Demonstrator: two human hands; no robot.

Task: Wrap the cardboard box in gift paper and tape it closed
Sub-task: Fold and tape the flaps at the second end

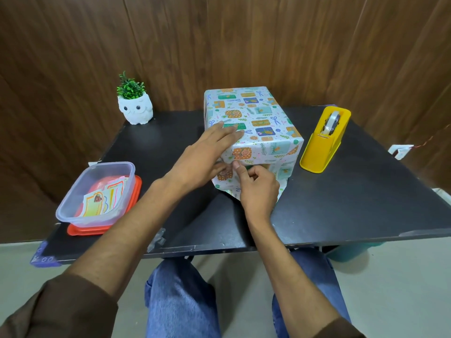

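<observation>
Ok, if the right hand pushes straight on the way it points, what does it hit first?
The box, most likely: the right hand points at its near end and pinches the paper folded there, so nothing lies between.

I see a black bench (341,203) with worn near corners. Near its middle stands the cardboard box (253,113), covered in patterned gift paper (227,187). A loose flap of the paper spreads onto the bench top at the box's near end. Just right of the box, a yellow tape dispenser (322,142) sits apart from it. At the far left corner stands a white owl pot (135,109) with a small green plant. At the near left an orange lid (83,231) lies flat, and a clear tub (73,206) holding cards rests on it. Bits of clear tape (157,239) cling to the near edge.
</observation>
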